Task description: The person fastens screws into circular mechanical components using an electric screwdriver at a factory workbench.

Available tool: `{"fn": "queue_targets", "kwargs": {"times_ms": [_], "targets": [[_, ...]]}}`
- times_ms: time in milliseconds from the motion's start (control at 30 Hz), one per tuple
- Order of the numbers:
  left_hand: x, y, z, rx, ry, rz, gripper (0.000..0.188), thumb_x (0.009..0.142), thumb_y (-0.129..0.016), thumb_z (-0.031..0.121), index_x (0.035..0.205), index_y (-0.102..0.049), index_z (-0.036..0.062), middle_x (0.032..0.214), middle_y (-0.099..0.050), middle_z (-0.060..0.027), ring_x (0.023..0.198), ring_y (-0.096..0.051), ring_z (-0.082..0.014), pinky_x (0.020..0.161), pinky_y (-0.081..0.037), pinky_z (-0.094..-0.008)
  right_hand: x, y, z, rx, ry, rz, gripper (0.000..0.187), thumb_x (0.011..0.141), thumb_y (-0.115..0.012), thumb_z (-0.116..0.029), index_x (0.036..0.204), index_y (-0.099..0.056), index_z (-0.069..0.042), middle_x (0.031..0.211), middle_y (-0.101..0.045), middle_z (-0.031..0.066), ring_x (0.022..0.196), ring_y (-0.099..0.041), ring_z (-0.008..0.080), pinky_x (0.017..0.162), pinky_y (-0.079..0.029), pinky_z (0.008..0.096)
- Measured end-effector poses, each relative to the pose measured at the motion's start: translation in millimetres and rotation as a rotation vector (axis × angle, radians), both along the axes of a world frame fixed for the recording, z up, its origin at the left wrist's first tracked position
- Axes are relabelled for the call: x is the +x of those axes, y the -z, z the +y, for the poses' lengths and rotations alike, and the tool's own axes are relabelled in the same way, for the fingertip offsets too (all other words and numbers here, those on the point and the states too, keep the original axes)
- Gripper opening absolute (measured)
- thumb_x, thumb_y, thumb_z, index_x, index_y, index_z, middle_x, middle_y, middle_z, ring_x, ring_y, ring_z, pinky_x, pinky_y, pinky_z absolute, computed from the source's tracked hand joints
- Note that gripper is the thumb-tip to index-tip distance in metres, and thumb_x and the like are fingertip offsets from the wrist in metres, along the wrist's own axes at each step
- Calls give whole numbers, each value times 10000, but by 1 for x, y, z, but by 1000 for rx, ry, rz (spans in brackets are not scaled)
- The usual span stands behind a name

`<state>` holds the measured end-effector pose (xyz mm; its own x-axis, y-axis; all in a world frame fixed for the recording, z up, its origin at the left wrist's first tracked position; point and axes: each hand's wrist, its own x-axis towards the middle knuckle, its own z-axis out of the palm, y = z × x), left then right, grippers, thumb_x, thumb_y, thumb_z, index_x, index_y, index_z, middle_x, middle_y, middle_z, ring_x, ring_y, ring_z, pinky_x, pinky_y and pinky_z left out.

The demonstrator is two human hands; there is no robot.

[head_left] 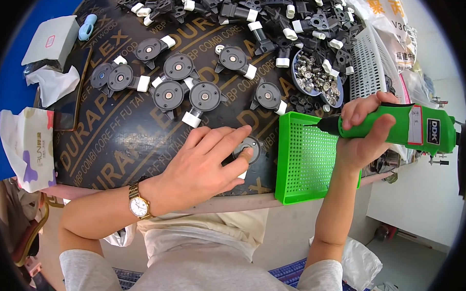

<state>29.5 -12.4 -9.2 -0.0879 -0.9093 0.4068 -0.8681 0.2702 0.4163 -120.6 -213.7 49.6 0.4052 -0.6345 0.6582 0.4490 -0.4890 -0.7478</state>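
My right hand is wrapped around a green electric screwdriver, held level above the right rim of a green perforated basket. Its dark bit points left, over the basket. On the black table, my left hand has its fingers over a round dark grey plastic part with a white end piece, steadying it near the front edge. The fingers partly hide that part. Similar round parts with metal centres and white ends lie just beyond, among them one disc part and a separate one.
A blue bowl of small metal pieces stands behind the basket. Black plastic pieces with white ends are heaped at the back. A white slatted basket is at right. Tissue pack, white box and dark tablet-like slab sit at left.
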Motion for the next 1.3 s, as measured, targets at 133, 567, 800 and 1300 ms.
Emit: {"fn": "queue_targets", "kwargs": {"times_ms": [133,567,800,1300], "targets": [[2,0,0,12,9,33,580,579,-767,212,1095,-538,76,1285,-465,-159,1057,-495,-298,816,-401,-388,2,2,1,-25,-2,0,409,872,-608,-312,1037,-438,21,607,-463,64,462,-425,113,407,-368,236],[2,4,4,23,16,80,576,642,-747,181,1172,-532,113,1320,-431,-166,1069,-492,-296,816,-419,-389,23,-29,52,12,-319,-77,578,909,-427,-528,1194,-421,-25,639,-448,0,463,-393,86,505,-348,241],[2,7,5,38,22,61,516,705,-710,229,1178,-536,116,1321,-416,-154,1098,-467,-288,851,-401,-389,43,-17,61,-124,-491,-27,667,845,-474,-608,1169,-402,-30,620,-472,9,421,-400,95,458,-364,245],[2,7,5,40,22,48,471,716,-703,240,1136,-545,98,1312,-414,-163,1111,-453,-290,879,-394,-387,47,-18,73,-128,-415,83,663,815,-560,-569,1153,-399,-23,623,-495,17,422,-412,99,444,-369,234]]}}
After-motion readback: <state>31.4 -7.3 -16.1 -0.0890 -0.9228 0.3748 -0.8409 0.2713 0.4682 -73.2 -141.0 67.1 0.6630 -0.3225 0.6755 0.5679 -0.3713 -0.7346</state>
